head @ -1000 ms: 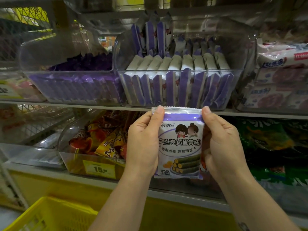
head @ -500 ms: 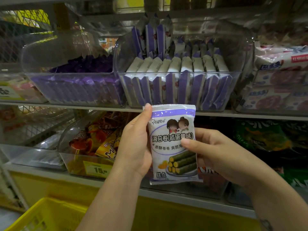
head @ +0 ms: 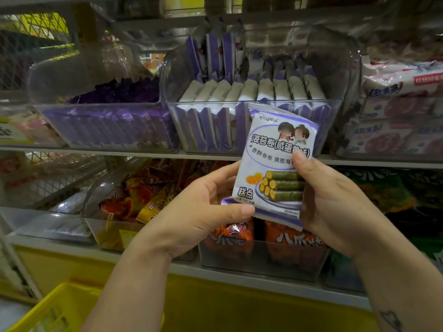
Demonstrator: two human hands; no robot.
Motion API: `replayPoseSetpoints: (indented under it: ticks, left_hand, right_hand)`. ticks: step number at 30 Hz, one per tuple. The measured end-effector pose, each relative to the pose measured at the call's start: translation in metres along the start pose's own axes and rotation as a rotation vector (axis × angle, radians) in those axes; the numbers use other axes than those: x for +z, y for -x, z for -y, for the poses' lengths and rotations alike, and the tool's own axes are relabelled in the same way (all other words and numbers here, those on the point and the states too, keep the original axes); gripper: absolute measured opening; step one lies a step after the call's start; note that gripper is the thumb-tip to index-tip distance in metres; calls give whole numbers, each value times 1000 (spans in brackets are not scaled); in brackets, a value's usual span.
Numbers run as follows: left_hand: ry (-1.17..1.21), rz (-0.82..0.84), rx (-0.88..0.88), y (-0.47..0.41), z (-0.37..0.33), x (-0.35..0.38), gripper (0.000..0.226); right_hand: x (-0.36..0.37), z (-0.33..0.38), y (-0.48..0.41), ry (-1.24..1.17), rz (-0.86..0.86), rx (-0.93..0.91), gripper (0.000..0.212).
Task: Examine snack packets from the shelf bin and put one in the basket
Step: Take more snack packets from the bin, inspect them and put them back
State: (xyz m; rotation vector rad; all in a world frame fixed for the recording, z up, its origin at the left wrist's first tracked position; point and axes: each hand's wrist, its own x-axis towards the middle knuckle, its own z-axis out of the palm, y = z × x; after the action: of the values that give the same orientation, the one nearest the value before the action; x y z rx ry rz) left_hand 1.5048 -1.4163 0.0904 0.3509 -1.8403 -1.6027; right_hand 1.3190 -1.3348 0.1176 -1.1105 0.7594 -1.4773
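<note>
Snack packets [head: 239,92] are standing in rows in the clear shelf bin [head: 345,75] at the upper centre of the frame, and the yellow basket [head: 48,310] is showing in the lower left corner, well apart from the hands. The left hand [head: 206,207] is pinching the bottom left corner of one purple-and-white packet [head: 275,164] at centre, while the right hand [head: 328,200] is gripping its right edge, thumb on the front. Compared with a second ago, both grips are sitting lower and the packet is leaning right, so it is seemingly still being examined, not yet heading for the basket.
</note>
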Motion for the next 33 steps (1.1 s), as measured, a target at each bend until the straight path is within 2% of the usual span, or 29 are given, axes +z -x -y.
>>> replayPoseSetpoints:
  ticks: [9,11,13,15,20,23,26,29,33]
  left_hand:
    - [-151,23,34,3,-2,-5,68]
    - [-180,-33,60,5,-7,-8,72]
    - [-210,-165,139,6,-13,-7,70]
    - [-252,-197,213,5,-17,1,65]
    - [-341,-101,114,0,-9,26,94]
    - [-206,-110,141,0,-7,21,95]
    - [-89,-115,170,2,-4,12,82]
    - [93,-14,148,4,-5,9,65]
    - [230,105,90,7,-5,6,69]
  right_hand:
    - [-2,-3,0,35,-10,-41,39]
    - [-2,-4,-2,178,-47,-106,39]
    - [2,-6,-2,406,-105,-186,38]
    - [8,-10,-1,519,-137,-263,36]
    - [19,-24,-2,517,-14,-318,39]
    - [18,-22,-2,505,59,-268,44]
    - [16,-19,-4,541,5,-302,40]
    - [12,-19,-6,563,-56,-341,44]
    - [6,-20,-7,453,-92,-282,39]
